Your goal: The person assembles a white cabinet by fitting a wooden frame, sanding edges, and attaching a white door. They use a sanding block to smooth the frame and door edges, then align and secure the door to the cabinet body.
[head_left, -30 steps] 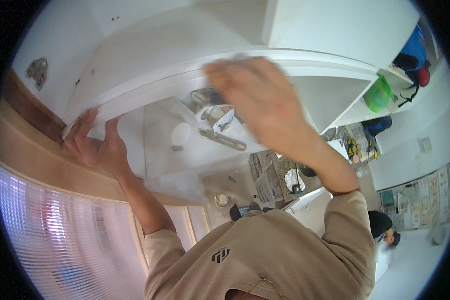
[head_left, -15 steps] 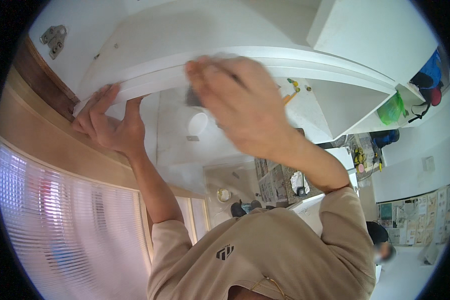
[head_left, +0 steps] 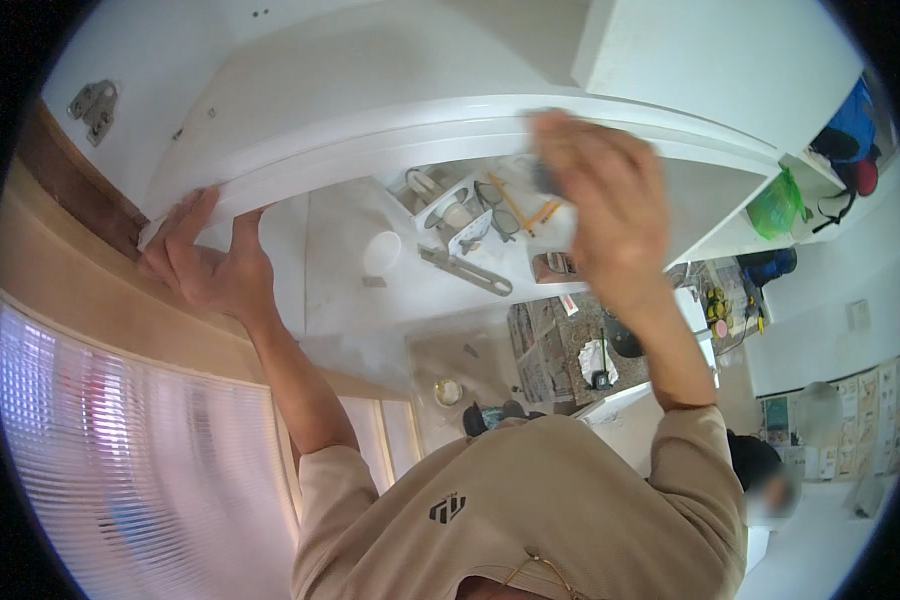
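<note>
A long white edge strip (head_left: 370,150) runs across the front of a white cabinet shelf. At its left end my left hand (head_left: 215,250) is closed round the strip, fingers on one side and thumb on the other. My right hand (head_left: 610,200) is up against the strip further right, smeared by motion. Its fingers are closed round a small dark thing (head_left: 546,180), too blurred to name. Below the strip, a white surface holds a utility knife (head_left: 465,270), a pair of glasses (head_left: 503,210), yellow pencil-like sticks (head_left: 545,212) and a white round lid-like piece (head_left: 382,250).
A metal hinge (head_left: 94,110) is fixed to the cabinet wall at upper left. Ribbed glass panels (head_left: 140,440) stand close on my left. A green plastic bag (head_left: 778,205) lies on a shelf at right. Another person (head_left: 765,480) is at lower right.
My right hand has moved to the right along the strip with the dark thing, uncovering the knife and glasses below. My left hand keeps its hold at the left end.
</note>
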Demonstrator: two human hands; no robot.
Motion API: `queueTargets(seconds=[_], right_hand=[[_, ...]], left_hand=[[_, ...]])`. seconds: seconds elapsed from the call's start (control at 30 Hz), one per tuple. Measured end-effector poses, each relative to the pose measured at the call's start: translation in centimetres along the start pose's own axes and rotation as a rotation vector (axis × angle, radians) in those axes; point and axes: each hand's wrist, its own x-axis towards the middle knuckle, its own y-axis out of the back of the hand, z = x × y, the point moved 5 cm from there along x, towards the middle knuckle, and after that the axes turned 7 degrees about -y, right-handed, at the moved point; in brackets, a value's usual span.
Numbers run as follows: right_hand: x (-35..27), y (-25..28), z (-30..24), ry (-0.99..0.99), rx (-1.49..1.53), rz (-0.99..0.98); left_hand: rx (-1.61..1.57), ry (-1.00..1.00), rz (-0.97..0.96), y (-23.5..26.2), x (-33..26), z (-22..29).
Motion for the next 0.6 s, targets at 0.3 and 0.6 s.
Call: queueTargets(seconds=[0.3,0.6], right_hand=[[0.8,-1.7,-3.0,-0.077,0.107,0.061],[-13.5,11.0,15.2,-0.513,-0.477,0.132]], left_hand=[[-0.007,-0.068,-0.042,0.4,0.7,0.0],[0.157,-0.059,-0.156,0.6,1.0,1.8]])
